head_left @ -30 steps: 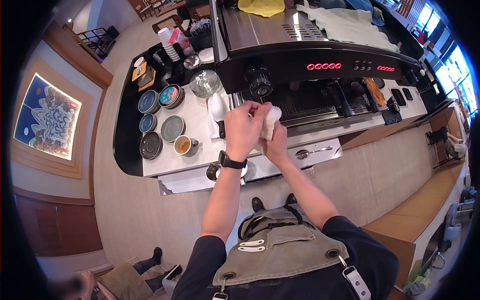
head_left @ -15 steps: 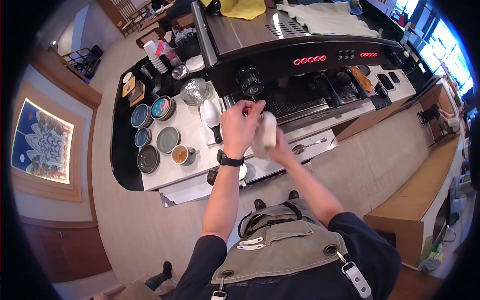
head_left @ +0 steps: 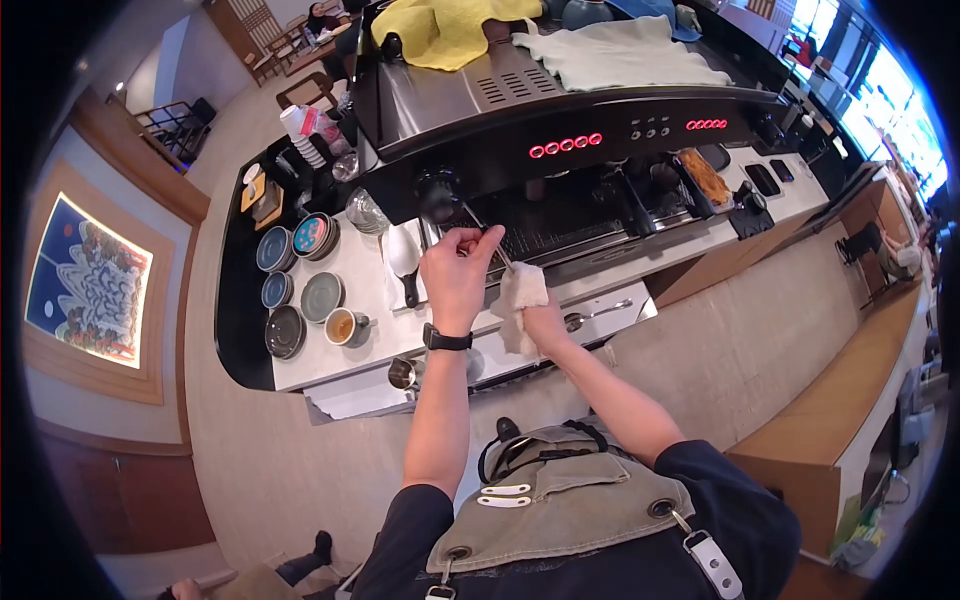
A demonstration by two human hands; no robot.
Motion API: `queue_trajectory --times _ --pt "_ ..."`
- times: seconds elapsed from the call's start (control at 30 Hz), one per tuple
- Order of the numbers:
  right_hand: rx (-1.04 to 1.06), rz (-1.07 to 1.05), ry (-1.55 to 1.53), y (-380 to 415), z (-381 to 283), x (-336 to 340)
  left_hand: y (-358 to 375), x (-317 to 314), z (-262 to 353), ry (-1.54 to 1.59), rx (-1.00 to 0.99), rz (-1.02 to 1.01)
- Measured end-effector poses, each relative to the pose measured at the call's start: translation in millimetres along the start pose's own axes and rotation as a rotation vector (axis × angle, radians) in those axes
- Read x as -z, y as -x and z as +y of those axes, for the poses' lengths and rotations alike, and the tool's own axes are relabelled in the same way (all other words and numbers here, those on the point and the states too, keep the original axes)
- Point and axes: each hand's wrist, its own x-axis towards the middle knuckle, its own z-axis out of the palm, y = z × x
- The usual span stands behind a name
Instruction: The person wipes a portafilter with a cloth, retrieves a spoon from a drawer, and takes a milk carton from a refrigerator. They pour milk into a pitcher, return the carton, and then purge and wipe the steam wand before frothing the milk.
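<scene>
The thin metal steam wand (head_left: 474, 216) slants down from the left end of the espresso machine (head_left: 450, 100). My left hand (head_left: 458, 280), with a black watch at its wrist, is closed in a pinch on the wand. Lower down, my right hand (head_left: 543, 330) is closed on a white cloth (head_left: 527, 288), which is wrapped around the wand's lower end and hides its tip. A metal pitcher (head_left: 402, 374) stands left of my left forearm. Near it is a cup of brown drink (head_left: 342, 327).
Plates and saucers (head_left: 322, 297) and a white-bowled scoop (head_left: 404, 250) lie on the counter at left. A spoon (head_left: 598, 314) rests right of my right hand. Yellow (head_left: 450, 35) and pale cloths (head_left: 625, 55) lie atop the machine. Another person's leg (head_left: 300, 568) shows at lower left.
The cloth in my right hand has moved slightly down and left along the wand, and more of the wand shows. My left hand has shifted left and down in view as the camera turned.
</scene>
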Motion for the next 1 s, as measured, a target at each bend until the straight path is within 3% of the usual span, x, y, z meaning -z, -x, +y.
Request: queue_trajectory --times 0.03,0.13,0.17,0.27,0.37,0.47,0.5,0.53,0.57,0.6,0.63,0.67,0.7,0.73,0.8,0.87,0.9,1.0 --pt "0.045 0.018 0.180 2 -10 9 0 -12 -3 0.021 0.001 0.046" --pt "-0.076 0.024 -0.145 -8 35 50 2 -43 6 0.048 0.054 0.153" --pt "-0.155 0.002 -0.409 11 18 64 1 -58 4 0.068 0.066 0.189" --pt "-0.491 -0.181 -0.592 38 5 131 -7 -99 -2 0.044 0.112 0.319" --pt "-0.513 -0.260 -0.880 65 28 187 -14 -123 -10 -0.113 0.105 0.450" --pt "-0.396 -0.619 -1.167 78 16 227 -19 -130 -25 -0.185 0.102 0.490" --pt "-0.389 -0.540 -0.950 84 6 237 -16 -126 -27 -0.093 0.182 0.390" --pt "-0.367 -0.550 -0.987 88 -1 246 -7 -122 -32 -0.099 0.156 0.518" --pt "-0.345 -0.557 -1.022 91 -8 255 4 -117 -41 -0.102 0.129 0.644" --pt "-0.315 -0.563 -1.058 91 -17 264 10 -101 -51 0.281 -0.153 0.730" --pt "-0.332 -0.584 -1.113 92 -28 273 21 -78 -7 0.039 -0.208 0.891" --pt "-0.320 -0.574 -1.088 92 -35 282 23 -59 22 -0.017 -0.373 0.868" --pt "-0.322 -0.562 -1.060 94 -41 292 21 -37 41 -0.203 -0.468 0.757" --pt "-0.322 -0.552 -1.032 96 -42 300 19 -15 68 -0.690 -0.495 0.608" --pt "-0.340 -0.572 -1.089 93 -33 314 2 4 66 -0.791 -0.516 0.469" --pt "-0.391 -0.638 -1.224 94 -36 322 -7 -3 63 -0.296 -0.111 0.558" --pt "-0.278 -0.580 -0.987 94 -28 322 -8 -7 58 -0.044 0.096 0.585" --pt "0.048 -0.419 -0.292 91 3 319 -12 3 33 1.369 0.470 0.332"
